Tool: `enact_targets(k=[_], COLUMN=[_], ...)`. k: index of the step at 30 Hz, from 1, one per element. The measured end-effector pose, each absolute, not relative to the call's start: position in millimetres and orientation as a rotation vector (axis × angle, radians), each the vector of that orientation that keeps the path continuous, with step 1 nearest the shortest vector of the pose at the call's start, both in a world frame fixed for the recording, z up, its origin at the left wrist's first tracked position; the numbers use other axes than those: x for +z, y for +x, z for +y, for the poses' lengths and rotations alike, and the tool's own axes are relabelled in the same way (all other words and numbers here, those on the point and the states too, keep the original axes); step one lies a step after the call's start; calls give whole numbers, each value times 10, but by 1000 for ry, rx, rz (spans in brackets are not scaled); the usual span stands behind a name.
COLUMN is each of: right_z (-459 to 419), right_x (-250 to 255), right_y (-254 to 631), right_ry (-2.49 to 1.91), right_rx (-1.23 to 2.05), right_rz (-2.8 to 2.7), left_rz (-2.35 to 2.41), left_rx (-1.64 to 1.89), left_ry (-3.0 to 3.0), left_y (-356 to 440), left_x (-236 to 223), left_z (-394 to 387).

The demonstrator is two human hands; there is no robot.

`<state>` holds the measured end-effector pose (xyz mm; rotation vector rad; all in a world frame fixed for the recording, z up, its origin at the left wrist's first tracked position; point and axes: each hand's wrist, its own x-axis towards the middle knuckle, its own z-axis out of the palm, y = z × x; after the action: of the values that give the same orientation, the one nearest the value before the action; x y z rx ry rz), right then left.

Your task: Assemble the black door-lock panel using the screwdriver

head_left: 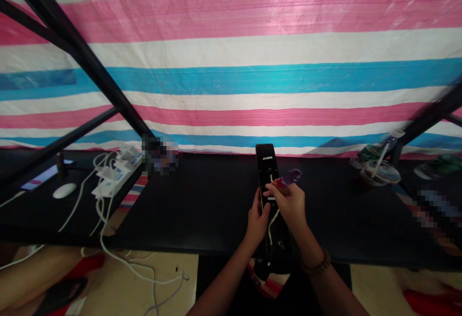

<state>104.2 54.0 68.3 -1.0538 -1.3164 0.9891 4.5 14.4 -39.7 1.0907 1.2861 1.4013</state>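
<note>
A tall dark phone (266, 162), its lit screen showing small white patches, stands over the black table in front of me. My left hand (257, 220) grips its lower left side, with the thumb on the front. My right hand (293, 204) is at the phone's lower right, fingers bent in a pinch close to the screen. A purple see-through rounded object (290, 177) sticks out from its fingers; its exact kind is unclear. A thin white cord (271, 229) hangs below the hands. The right wrist wears a beaded bracelet (317, 264).
White power strips (119, 176) with tangled cables, a white mouse (64, 190) and another phone (45, 176) lie left. A lidded plastic cup (380, 174) with a straw and bottles stand right. Black metal bars (97, 77) frame a striped sheet (270, 80). Another person's limb (43, 275) shows lower left.
</note>
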Motion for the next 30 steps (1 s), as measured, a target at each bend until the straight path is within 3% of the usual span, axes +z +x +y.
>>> enact_targets(k=[7, 19, 30], right_z=[529, 436, 407], right_x=[669, 519, -133], right_y=[1103, 1286, 1574], right_ry=[-976, -1189, -942], right_rx=[957, 792, 1166], right_rz=[-1479, -1013, -372], left_rz=[1304, 1441, 1470], left_rx=[1413, 1367, 1383], left_ry=[1099, 960, 973], left_y=[50, 23, -26], left_x=[-405, -93, -98], left_z=[138, 469, 482])
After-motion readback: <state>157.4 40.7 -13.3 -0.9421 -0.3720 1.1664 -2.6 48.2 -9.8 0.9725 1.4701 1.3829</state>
